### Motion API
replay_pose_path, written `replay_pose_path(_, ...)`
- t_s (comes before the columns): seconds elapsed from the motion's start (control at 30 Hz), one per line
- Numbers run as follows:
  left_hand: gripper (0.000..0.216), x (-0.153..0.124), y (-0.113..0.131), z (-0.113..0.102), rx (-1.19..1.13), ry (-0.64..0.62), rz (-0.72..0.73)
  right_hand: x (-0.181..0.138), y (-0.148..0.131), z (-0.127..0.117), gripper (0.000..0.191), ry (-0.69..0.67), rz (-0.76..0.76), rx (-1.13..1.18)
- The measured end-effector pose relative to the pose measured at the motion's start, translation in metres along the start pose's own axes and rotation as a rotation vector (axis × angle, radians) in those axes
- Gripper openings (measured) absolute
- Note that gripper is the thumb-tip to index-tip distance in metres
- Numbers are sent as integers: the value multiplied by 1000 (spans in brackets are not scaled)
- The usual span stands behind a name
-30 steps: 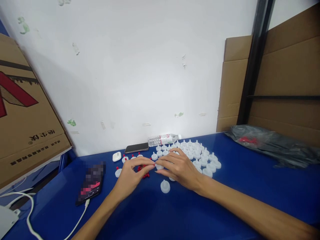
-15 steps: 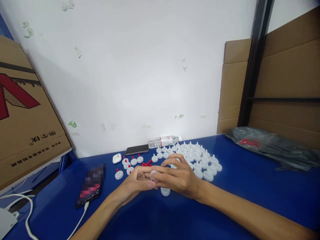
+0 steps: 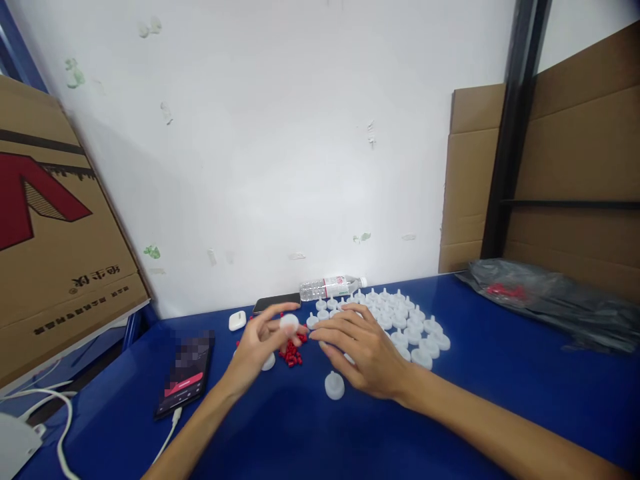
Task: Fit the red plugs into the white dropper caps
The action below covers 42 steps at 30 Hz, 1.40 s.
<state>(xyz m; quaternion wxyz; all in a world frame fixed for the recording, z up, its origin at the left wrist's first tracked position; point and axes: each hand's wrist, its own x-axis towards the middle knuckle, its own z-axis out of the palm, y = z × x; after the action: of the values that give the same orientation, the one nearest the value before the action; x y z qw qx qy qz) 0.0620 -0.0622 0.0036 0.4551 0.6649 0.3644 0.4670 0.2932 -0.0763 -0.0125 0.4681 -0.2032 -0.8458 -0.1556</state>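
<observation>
My left hand [image 3: 257, 350] is raised a little above the blue table [image 3: 320, 427] and pinches a white plastic cap [image 3: 289, 323] at its fingertips. A small heap of red plugs [image 3: 293, 352] lies just under and right of that hand. My right hand [image 3: 363, 350] lies palm down with fingers stretched toward the near edge of a group of several white caps [image 3: 400, 320]. One single white cap [image 3: 334, 385] stands alone in front of my right hand. Another cap [image 3: 269, 362] peeks out beside my left hand.
A phone on a white cable [image 3: 184, 375] lies left of my hands. A white earbud case [image 3: 237, 321], a dark phone [image 3: 275, 303] and a lying water bottle [image 3: 333, 287] sit by the wall. A cardboard box [image 3: 55, 227] stands left, a grey plastic bag [image 3: 550, 300] right.
My hands were together over one cap; now they have parted. The left hand has lifted the cap up and left, and the right hand has moved back toward the group of caps.
</observation>
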Motion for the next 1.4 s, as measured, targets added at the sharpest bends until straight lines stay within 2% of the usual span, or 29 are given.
replay_pose_path(0.1,44,8,2,-23,158,282,77,-1,2,-2,18,-22,-6,45)
replay_pose_path(0.17,44,11,3,-38,508,446,75,-3,2,0,20,-70,-57,39)
replay_pose_path(0.23,44,12,1,-52,837,542,57,-6,2,3,25,-143,-112,25)
replay_pose_path(0.3,46,13,-2,-62,1057,567,67,-8,0,6,27,-237,-147,16)
replay_pose_path(0.4,49,14,-9,-70,1243,563,48,-10,-1,9,22,-370,-147,12)
replay_pose_path(0.5,47,15,-16,-74,1300,498,-30,-12,0,11,29,-439,-121,20)
replay_pose_path(0.63,38,14,-21,-78,1348,452,-141,-13,2,12,33,-464,-103,17)
replay_pose_path(0.8,22,12,-24,-85,1337,373,-280,-14,2,14,27,-463,-47,17)
replay_pose_path(0.9,20,11,-30,-91,1288,349,-330,-14,2,14,26,-486,-33,16)
replay_pose_path(1.13,31,14,-44,-102,1280,300,-311,-13,2,13,25,-521,-9,25)
replay_pose_path(1.4,23,13,-41,-99,1314,298,-295,-14,4,15,24,-524,-8,27)
